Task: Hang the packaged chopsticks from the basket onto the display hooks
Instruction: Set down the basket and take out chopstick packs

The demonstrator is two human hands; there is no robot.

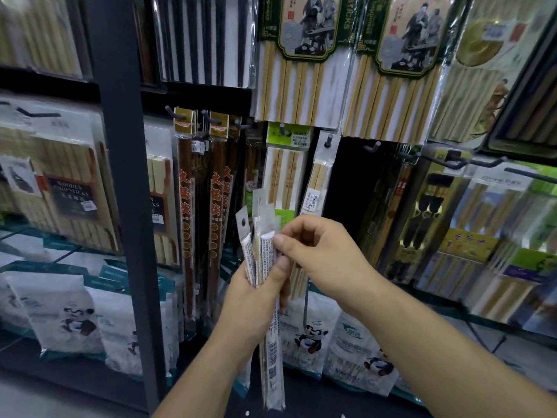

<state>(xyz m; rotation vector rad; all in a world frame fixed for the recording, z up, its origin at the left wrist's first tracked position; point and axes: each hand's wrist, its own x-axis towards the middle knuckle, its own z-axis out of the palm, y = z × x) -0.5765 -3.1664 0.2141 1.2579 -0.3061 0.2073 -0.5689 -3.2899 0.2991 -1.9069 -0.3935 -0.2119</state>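
Head view: two hands hold chopstick packs (265, 260) before the display.
The left hand (253, 291) has its fingers (278, 268) wrapped round the upright bundle. The right hand (316, 251) pinches one pack's top between thumb and forefinger. Just above, a hook (328, 139) carries one hung pack (319, 179). At left a label (70, 196) reads "WOODEN CHOPSTICKS"; green-edged packs (295, 82) overhead show "STICKS". Dark packs (187, 206) bear red characters. Panda-printed bags (307, 336) stand below.

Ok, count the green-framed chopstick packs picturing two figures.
2: the left pack hangs top centre, the right pack directly beside it; others may hang hidden behind them.
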